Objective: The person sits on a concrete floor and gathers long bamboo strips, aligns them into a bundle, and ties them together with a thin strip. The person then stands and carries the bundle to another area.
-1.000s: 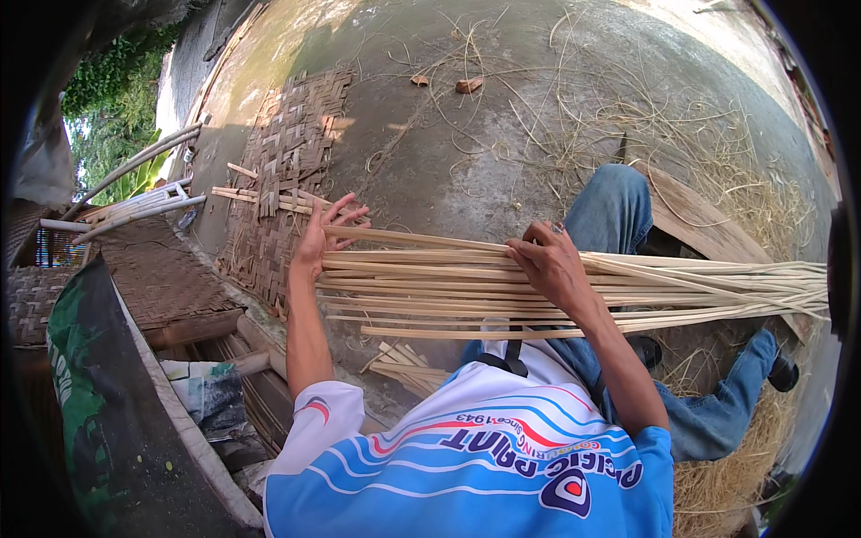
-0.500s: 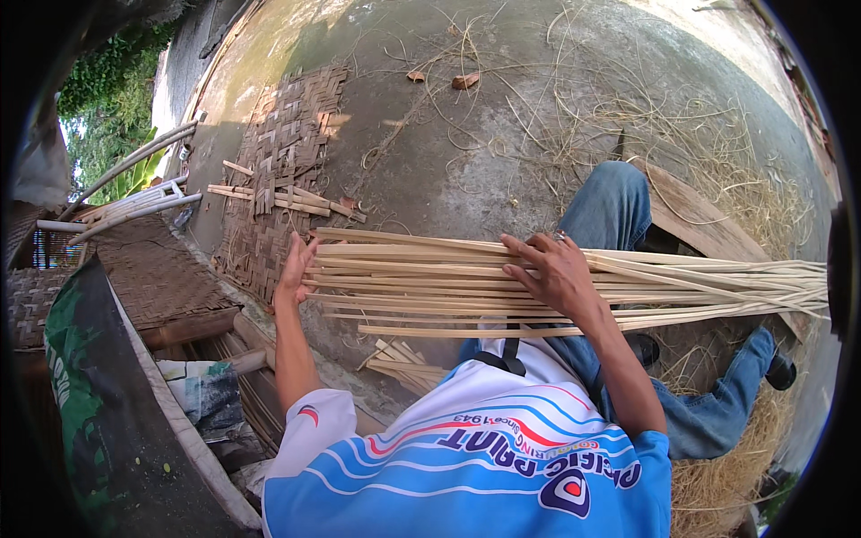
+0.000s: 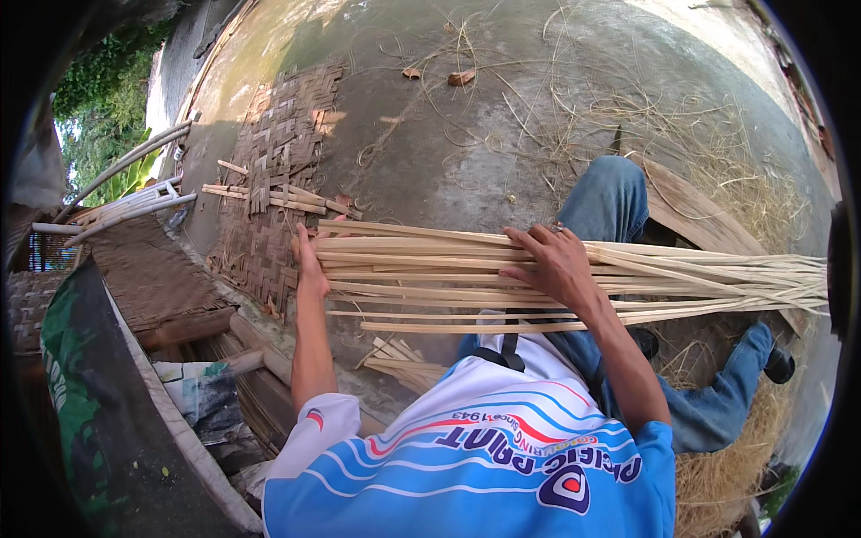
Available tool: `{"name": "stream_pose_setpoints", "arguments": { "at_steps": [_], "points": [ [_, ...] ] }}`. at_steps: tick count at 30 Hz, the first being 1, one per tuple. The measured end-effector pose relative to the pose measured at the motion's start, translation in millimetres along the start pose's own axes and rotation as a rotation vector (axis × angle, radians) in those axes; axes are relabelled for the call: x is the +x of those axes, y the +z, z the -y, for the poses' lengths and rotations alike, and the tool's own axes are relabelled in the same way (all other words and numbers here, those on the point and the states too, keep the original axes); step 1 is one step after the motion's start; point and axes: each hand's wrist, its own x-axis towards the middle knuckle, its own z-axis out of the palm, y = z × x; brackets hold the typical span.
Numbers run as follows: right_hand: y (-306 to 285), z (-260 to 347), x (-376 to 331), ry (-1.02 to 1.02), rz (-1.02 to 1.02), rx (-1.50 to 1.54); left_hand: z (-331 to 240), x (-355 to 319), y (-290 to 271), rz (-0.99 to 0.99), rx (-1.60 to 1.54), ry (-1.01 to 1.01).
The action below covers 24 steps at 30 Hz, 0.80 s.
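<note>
A fanned bundle of long pale split strips, which look like bamboo [image 3: 430, 266], lies crosswise before me, over my raised knee. My left hand [image 3: 312, 262] is at the bundle's left ends. Its palm faces the strip ends, the thumb stands apart, and some fingertips show past the top strip. My right hand [image 3: 554, 260] lies over the middle of the bundle and grips it, thumb and fingers bent over the strips; its underside is hidden. To the right the strips draw together and cross one another. One or two strips on the near side lie apart from the rest.
A worn woven mat [image 3: 269, 152] lies ahead left with several short sticks [image 3: 278, 197] on it. Short split pieces [image 3: 404, 363] lie near my lap. A wooden board [image 3: 695, 211] and curly shavings [image 3: 700, 125] are at right. A dark green sheet [image 3: 108, 394] stands at left.
My left hand has shifted slightly right and up, closer against the strip ends, its fingers now reaching past the top strip. My right hand stays over the bundle's middle.
</note>
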Motion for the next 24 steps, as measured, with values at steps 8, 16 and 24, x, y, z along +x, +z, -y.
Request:
{"name": "stream_pose_setpoints", "arguments": {
  "at_steps": [8,16,24],
  "points": [
    [-10,-9,17,0.083,0.094,0.123,16,-72,74,-0.661,0.945,0.903],
    [-19,-14,35,0.125,0.142,0.196,84,-108,119,-0.182,1.445,1.141],
    [-30,-15,41,0.202,0.334,0.226,55,-95,115,-0.004,1.470,1.193]
  ]
}}
